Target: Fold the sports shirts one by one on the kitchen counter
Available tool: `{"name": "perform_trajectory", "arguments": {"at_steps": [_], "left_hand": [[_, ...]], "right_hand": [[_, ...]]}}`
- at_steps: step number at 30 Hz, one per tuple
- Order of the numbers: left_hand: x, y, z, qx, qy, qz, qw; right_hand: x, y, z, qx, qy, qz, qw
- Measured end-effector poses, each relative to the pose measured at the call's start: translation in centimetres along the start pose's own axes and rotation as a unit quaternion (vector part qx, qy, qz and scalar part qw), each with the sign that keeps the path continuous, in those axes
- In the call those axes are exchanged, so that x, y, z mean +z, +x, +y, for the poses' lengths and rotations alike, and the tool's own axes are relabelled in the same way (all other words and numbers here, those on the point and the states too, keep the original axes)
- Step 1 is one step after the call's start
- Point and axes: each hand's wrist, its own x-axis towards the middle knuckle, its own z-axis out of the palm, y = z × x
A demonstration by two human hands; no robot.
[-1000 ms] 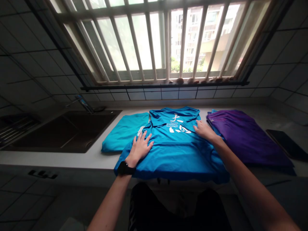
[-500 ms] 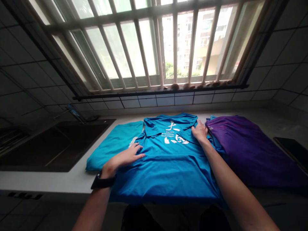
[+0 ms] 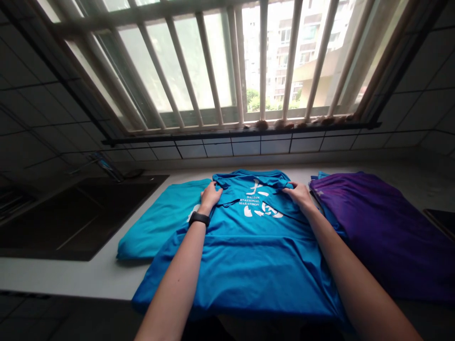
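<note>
A blue T-shirt (image 3: 249, 251) with white lettering lies spread on the white counter (image 3: 71, 277), its lower part hanging over the front edge. My left hand (image 3: 210, 194), with a black watch on the wrist, grips the shirt's far left corner, fingers closed on the cloth. At the far right corner my right hand (image 3: 297, 193) pinches the fabric near the collar. Both arms reach across the shirt.
A folded turquoise garment (image 3: 159, 218) lies to the left of the shirt. A purple garment (image 3: 377, 227) lies to the right. A dark sink (image 3: 78, 208) with a tap sits at the left. A dark flat object (image 3: 441, 219) rests at the far right. A barred window (image 3: 227, 61) stands behind.
My left hand has moved from the shirt's left side up to its far left corner and closed on the cloth. My right hand has closed on the far right corner.
</note>
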Motion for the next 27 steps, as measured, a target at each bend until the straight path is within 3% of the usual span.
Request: {"name": "perform_trajectory", "arguments": {"at_steps": [3, 9, 12, 15, 18, 21, 24, 27], "left_hand": [[-0.2, 1.0, -0.6, 0.003, -0.130, -0.015, 0.991], [-1.1, 1.9, -1.1, -0.039, -0.260, -0.045, 0.964], [-1.4, 1.5, -1.0, -0.061, -0.190, -0.038, 0.979], [-1.3, 0.2, 0.0, -0.026, -0.025, 0.008, 0.999], [-1.0, -1.6, 1.6, 0.042, 0.153, 0.032, 0.987], [-0.8, -2.9, 2.8, 0.085, 0.254, 0.042, 0.963], [-0.4, -2.9, 3.1, 0.085, 0.225, 0.036, 0.970], [0.4, -1.9, 2.8, 0.029, 0.064, 0.008, 0.997]], "right_hand": [[0.0, -0.2, -0.7, 0.027, 0.050, -0.001, 0.998], [-0.5, 0.0, -1.3, 0.097, 0.113, -0.024, 0.989], [-0.8, -0.2, -1.7, 0.114, 0.131, 0.002, 0.985], [-0.8, -0.9, -2.4, 0.146, 0.186, 0.015, 0.972], [-0.7, -1.4, -2.8, 0.163, 0.229, 0.008, 0.960], [-0.6, -1.3, -2.5, 0.161, 0.224, 0.006, 0.961], [-0.7, -0.9, -1.8, 0.146, 0.220, -0.022, 0.964], [-0.8, -0.6, -1.4, 0.109, 0.259, -0.090, 0.956]]}}
